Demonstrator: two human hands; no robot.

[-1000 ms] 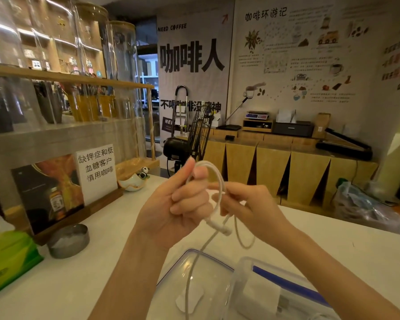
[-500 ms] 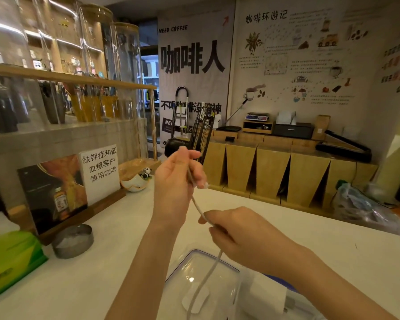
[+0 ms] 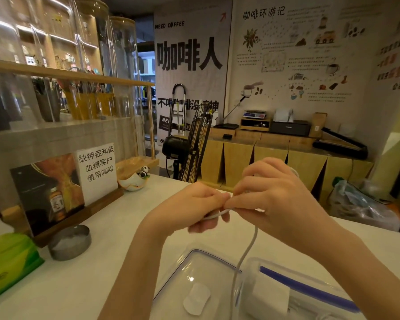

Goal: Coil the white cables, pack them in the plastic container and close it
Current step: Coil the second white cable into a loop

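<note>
My left hand and my right hand meet fingertip to fingertip above the counter, both pinching the white cable. A loop of it shows behind my right hand's fingers, and one strand hangs down into the clear plastic container at the bottom right. That container holds a white block-shaped item and has a blue seal strip. Its clear lid lies flat beside it on the left, with a white pad under it.
On the white counter stand a metal tin, a green packet, a wooden sign holder and a small panda bowl. A black fan stands beyond the counter edge.
My left hand has dropped from its raised position and my right hand has risen, so the two now meet over the cable. The long taut strand between them is gone.
</note>
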